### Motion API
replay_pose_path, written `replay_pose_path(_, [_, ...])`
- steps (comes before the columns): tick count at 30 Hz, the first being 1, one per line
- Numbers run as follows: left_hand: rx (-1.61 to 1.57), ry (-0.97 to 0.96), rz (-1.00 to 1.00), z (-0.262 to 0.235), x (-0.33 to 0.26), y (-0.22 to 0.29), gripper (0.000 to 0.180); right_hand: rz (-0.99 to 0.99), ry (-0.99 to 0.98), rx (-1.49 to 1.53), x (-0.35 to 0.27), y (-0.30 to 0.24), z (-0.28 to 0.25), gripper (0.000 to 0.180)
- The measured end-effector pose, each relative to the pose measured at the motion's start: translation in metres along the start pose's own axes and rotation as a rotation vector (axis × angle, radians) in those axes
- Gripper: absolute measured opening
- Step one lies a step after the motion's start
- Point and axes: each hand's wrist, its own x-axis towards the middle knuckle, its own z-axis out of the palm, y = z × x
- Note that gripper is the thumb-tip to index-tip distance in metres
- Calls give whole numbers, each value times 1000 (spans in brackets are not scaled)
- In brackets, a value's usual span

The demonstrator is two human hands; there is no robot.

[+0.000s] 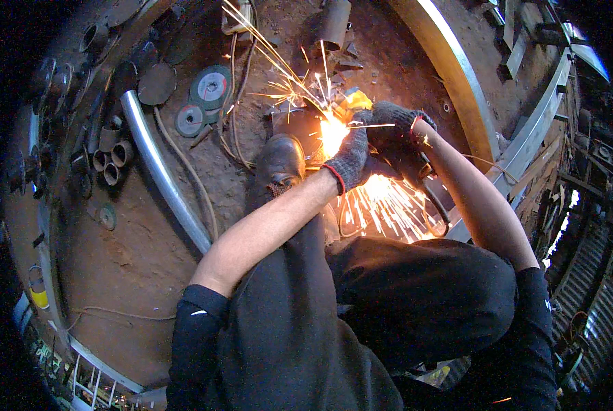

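Bright sparks burst beside my hands, from a glare that hides the contact point and much of the metal piece under it. My right hand, in a dark knitted glove with a red cuff, is wrapped around an angle grinder; its yellow part shows past the fingers. Just nearer, my left hand, gloved the same way, is closed against the same tool, its fingertips partly lost in the glare. A dark cord runs below my right wrist. My boot rests left of the sparks.
Left of my boot lie grinding discs and a cable. A curved shiny tube crosses the dirt floor, with short pipe pieces beyond. A wide curved metal band arcs at right. A pipe offcut lies ahead.
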Motion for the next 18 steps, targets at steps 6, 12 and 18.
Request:
replay_pose_path(6, [8,20,29,-7,11,-9,71,14,81,283,16,16,16,44])
replay_pose_path(12, [206,79,227,4,-3,-5,46,-160,139,501,7,31,25,48])
replay_pose_path(18, [823,-97,441,14,-22,11,41,-165,422,1000,-44,14,26,56])
